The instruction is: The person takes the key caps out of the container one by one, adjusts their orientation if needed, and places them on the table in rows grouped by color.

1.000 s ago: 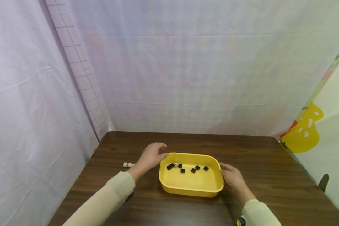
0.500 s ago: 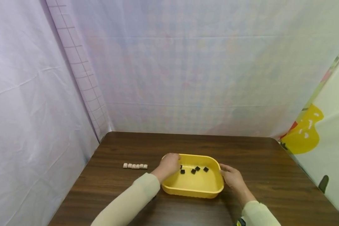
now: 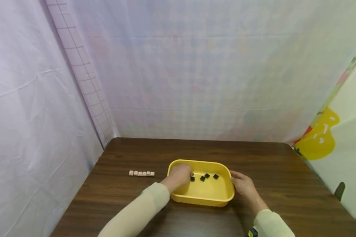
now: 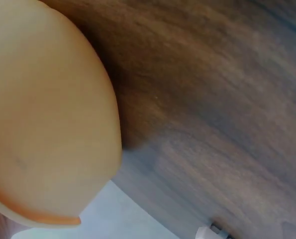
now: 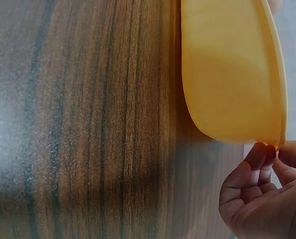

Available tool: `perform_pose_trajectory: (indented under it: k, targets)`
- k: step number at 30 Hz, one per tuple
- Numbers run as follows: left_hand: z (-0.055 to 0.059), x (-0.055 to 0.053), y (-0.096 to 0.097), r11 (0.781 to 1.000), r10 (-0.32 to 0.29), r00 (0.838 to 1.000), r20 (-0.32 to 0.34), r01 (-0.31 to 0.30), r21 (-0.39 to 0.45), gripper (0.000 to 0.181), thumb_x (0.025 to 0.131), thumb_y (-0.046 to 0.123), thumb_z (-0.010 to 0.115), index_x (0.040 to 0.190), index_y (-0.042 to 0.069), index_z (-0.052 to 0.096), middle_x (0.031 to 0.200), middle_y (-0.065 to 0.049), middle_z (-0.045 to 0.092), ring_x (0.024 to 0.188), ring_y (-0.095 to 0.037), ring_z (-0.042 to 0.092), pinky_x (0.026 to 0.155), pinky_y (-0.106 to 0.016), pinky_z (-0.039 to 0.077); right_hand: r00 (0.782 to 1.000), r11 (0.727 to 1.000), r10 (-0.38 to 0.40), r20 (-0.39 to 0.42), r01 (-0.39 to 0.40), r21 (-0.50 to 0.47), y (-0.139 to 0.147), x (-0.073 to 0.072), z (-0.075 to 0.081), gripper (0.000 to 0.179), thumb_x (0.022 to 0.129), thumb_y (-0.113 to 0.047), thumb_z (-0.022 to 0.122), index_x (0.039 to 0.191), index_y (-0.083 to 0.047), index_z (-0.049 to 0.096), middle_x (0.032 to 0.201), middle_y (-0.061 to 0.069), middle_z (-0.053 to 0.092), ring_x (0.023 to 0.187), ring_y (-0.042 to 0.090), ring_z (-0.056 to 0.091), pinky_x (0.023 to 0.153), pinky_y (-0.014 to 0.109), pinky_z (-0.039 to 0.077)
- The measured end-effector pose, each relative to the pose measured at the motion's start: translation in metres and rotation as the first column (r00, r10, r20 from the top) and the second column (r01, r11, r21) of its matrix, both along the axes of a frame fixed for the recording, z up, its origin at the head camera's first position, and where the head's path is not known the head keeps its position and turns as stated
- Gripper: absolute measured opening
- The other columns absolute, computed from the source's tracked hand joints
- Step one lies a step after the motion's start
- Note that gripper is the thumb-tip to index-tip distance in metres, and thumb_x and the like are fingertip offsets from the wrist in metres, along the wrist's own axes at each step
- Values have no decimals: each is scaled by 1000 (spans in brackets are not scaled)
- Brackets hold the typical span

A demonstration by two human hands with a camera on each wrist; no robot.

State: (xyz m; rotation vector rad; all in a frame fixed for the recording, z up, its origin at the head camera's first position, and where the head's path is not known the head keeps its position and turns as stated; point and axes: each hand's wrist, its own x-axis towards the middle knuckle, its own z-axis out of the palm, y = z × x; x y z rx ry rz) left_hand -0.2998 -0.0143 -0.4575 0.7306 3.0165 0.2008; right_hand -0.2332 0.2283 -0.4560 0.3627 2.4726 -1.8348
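A yellow plastic basin [image 3: 201,200] stands on the dark wooden table. My left hand [image 3: 179,174] reaches over its left wall, fingers lowered to the floor of the basin. Its fingertips are hidden, so I cannot tell what they hold. Small black keycaps [image 3: 207,175] lie scattered just right of that hand. My right hand [image 3: 244,187] pinches the basin's right rim; in the right wrist view the thumb and fingers of the right hand [image 5: 264,191] meet at the rim of the basin [image 5: 232,74]. In the left wrist view only the outer wall of the basin [image 4: 53,114] shows large.
Left of the basin, several small beige keycaps [image 3: 140,173] stand in a straight row on the table [image 3: 121,204]. Pale curtains [image 3: 192,82] hang behind the table's back edge and along both sides.
My left hand has moved right and down from above the basin's left rim into the basin, uncovering the beige row and covering the leftmost pieces inside. My right hand stays at the rim.
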Motion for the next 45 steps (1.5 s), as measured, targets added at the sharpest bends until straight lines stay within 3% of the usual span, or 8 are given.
perform_pose_trajectory:
  k: [2, 4, 7, 12, 19, 27, 37, 45]
  targets:
    - [2, 1, -2, 999, -12, 1000, 9, 12, 39, 11, 84, 6, 68, 86, 16, 72, 82, 6, 67, 75, -11, 59, 69, -28, 50, 1000, 1000, 0, 4, 0, 4, 0, 0, -1, 45, 100, -7, 48, 140, 12, 45, 131, 34, 53, 88, 19, 64, 71, 29, 53]
    - [3, 2, -5, 995, -37, 999, 5, 36, 88, 20, 83, 7, 68, 101, 15, 75, 95, 4, 71, 85, -13, 64, 75, -29, 52, 1000, 1000, 0, 9, 0, 14, 0, 0, -1, 45, 100, -8, 48, 141, 11, 45, 134, 34, 51, 90, 19, 63, 72, 29, 53]
    - [7, 4, -7, 985, -75, 997, 23, 71, 156, 22, 89, 8, 65, 108, 12, 75, 100, 1, 73, 89, -15, 66, 77, -29, 53, 1000, 1000, 1, 15, -1, 11, 1, 0, 0, 46, 101, -8, 47, 142, 11, 44, 136, 35, 49, 92, 21, 63, 73, 29, 53]
    - [7, 7, -10, 970, -108, 994, 29, 99, 224, 21, 92, 11, 65, 110, 11, 76, 103, 2, 73, 92, -13, 66, 77, -28, 53, 1000, 1000, 1, 20, -2, 16, 1, 0, -1, 46, 101, -9, 46, 143, 10, 43, 137, 35, 48, 93, 20, 63, 72, 28, 53]
    - [4, 9, -13, 951, -130, 990, 48, 111, 290, 21, 89, 10, 63, 106, 11, 75, 97, 2, 71, 72, -9, 53, 68, -24, 46, 1000, 1000, -5, 12, 5, 14, 2, 0, -3, 45, 101, -8, 47, 142, 11, 44, 132, 34, 52, 88, 18, 63, 71, 28, 53]
    - [6, 9, -21, 905, -121, 984, 131, 55, 422, 22, 94, 15, 64, 113, 10, 73, 98, 1, 69, 80, -9, 59, 71, -27, 50, 1000, 1000, 0, -3, 0, 25, 1, -1, -3, 44, 101, -7, 46, 142, 11, 44, 133, 35, 52, 90, 19, 64, 71, 27, 53]
    - [17, 9, -37, 853, -135, 985, 111, 58, 519, 25, 97, 17, 63, 120, 8, 69, 94, 4, 66, 81, -9, 58, 84, -37, 50, 1000, 1000, -2, 7, 2, 14, 1, -1, -2, 45, 102, -7, 46, 143, 11, 43, 134, 35, 50, 88, 18, 63, 71, 27, 53]
    - [24, 9, -55, 820, -100, 987, 122, 12, 572, 23, 97, 20, 66, 116, 8, 71, 98, 3, 65, 86, -13, 58, 73, -32, 50, 1000, 1000, -4, 16, 4, 9, 0, -1, -2, 45, 102, -8, 46, 143, 10, 44, 131, 34, 52, 86, 18, 64, 70, 29, 54]
